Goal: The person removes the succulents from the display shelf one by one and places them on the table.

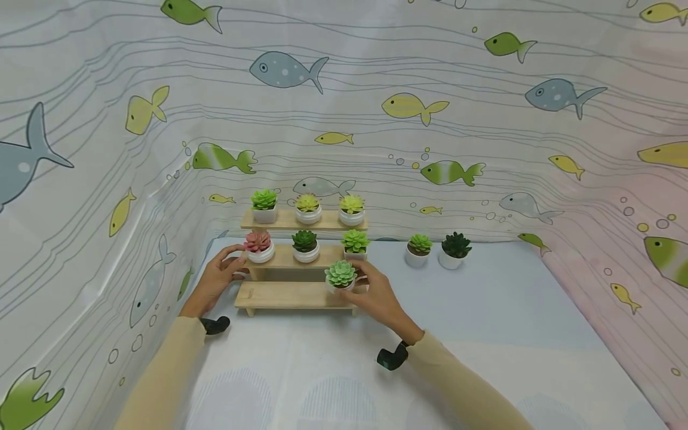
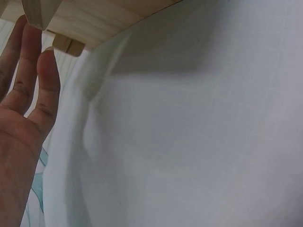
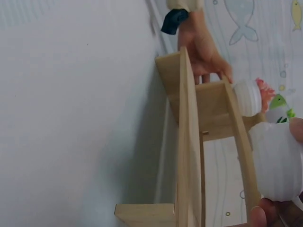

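My right hand [image 1: 378,297] grips a pale green potted succulent [image 1: 340,273] by its white pot, over the right end of the lowest step of a three-tier wooden plant stand [image 1: 290,294]. In the right wrist view that ribbed white pot [image 3: 277,158] shows between thumb and fingers, close to the stand. My left hand [image 1: 216,279] is at the stand's left end, beside a pink succulent [image 1: 258,241] on the middle tier. Its fairly straight fingers [image 2: 47,71] touch the wooden end in the left wrist view.
Beside the pink plant, the middle tier bears a dark green succulent [image 1: 305,240] and a bright green one [image 1: 355,240]. Three more potted succulents line the top tier [image 1: 282,222]. Two others, one light [image 1: 419,248] and one dark [image 1: 455,249], stand on the table at right. Fish-print cloth surrounds the table.
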The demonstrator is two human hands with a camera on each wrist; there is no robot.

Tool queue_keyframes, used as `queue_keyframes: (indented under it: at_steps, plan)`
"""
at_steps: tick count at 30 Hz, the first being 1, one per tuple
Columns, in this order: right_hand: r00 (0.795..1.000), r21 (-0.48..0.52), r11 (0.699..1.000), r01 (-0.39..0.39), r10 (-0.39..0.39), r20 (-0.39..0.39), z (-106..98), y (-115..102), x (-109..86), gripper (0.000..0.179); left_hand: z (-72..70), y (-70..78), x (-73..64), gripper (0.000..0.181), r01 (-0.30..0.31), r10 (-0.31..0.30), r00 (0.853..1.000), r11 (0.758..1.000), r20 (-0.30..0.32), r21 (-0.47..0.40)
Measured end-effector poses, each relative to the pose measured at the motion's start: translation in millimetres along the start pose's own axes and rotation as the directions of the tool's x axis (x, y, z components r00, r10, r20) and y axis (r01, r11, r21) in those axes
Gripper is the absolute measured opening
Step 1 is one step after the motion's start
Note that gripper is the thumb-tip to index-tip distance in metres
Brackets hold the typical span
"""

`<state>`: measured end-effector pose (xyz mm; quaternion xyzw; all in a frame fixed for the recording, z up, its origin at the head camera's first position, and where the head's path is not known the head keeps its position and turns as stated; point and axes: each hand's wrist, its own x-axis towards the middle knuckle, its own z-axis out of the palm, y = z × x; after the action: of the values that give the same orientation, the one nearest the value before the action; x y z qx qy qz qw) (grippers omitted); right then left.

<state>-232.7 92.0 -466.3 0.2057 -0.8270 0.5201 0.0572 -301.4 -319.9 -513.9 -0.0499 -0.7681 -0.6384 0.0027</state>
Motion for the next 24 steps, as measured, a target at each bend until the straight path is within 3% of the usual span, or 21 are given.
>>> queue_keyframes:
  at_steps: [14,24]
  plan:
    - [0.996,0.027,1.000,-0.005,0.007,-0.084,-32,23,-10.6,0.066,-0.1,1.4,-1.2,0.045,-0.006,0.006,1.000,1.000,0.007,-0.004]
    - [0.985,0.057,0.990,-0.126,0.132,-0.107,-53,35,-20.7,0.068,-0.1,2.2,-2.3,0.045,-0.006,0.006,1.000,1.000,0.001,0.015]
